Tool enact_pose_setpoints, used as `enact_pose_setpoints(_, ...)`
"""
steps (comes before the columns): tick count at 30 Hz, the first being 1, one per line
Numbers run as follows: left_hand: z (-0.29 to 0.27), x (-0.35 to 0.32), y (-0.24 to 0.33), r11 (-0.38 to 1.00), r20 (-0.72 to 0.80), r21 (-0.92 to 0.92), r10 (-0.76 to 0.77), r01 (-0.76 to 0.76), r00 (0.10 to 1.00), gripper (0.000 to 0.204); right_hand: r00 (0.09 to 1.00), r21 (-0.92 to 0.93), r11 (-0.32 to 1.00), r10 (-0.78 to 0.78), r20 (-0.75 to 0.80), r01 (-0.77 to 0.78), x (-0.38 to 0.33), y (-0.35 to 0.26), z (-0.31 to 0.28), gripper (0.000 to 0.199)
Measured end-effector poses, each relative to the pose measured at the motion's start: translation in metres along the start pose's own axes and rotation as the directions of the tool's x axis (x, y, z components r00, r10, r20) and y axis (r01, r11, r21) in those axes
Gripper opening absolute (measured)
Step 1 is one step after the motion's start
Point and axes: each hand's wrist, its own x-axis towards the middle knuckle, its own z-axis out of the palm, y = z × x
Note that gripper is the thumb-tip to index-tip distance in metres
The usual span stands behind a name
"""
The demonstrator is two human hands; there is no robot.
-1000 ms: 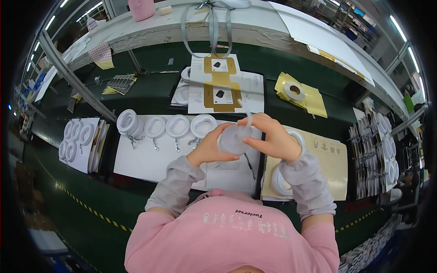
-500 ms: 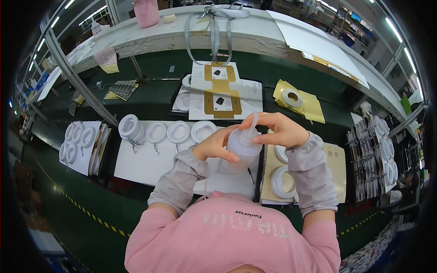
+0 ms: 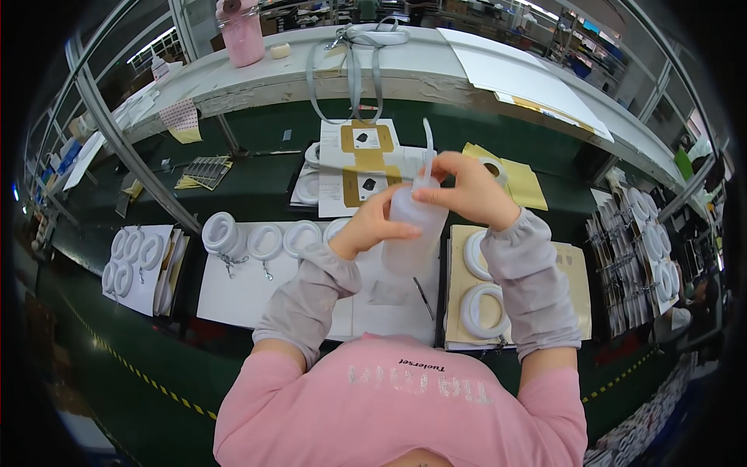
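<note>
We hold a translucent white squeeze bottle [image 3: 412, 229] upright above the green workbench [image 3: 257, 167], our left hand [image 3: 372, 224] wrapped around its side with fingers curled closed on it, our right hand [image 3: 469, 189] pinching its cap where a thin spout [image 3: 427, 140] rises. Below our fingers lies a white sheet [image 3: 249, 292] with a row of white rings [image 3: 264, 240] along its far edge. Right of our fingers, two more rings [image 3: 481, 307] sit on a tan card [image 3: 572, 280], leaving little bare room.
</note>
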Motion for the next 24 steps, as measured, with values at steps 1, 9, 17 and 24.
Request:
enact_pose_setpoints(1,0.002,0.004,0.005,0.999,-0.057,0.028,-0.021,0.022,0.998,0.066,0.997,-0.06,0.998,-0.021,-0.07,0.017,0.005,0.002,0.001,0.038)
enact_pose_setpoints(9,0.01,0.021,0.027,0.965,-0.265,0.259,0.037,0.034,0.964,0.063,0.958,-0.28,0.925,0.203,-0.202,-0.255,0.031,-0.008,-0.006,0.053)
enact_pose_setpoints(17,0.006,0.014,0.021,0.969,-0.21,0.24,0.114,-0.062,0.971,0.068,0.994,0.217,0.976,-0.005,0.108,-0.019,0.023,0.027,-0.014,0.035)
enact_pose_setpoints(24,0.004,0.012,0.006,0.944,-0.25,0.323,0.149,-0.063,0.957,0.073,0.998,0.01,0.999,-0.044,0.052,0.044,0.018,0.026,-0.007,0.034)
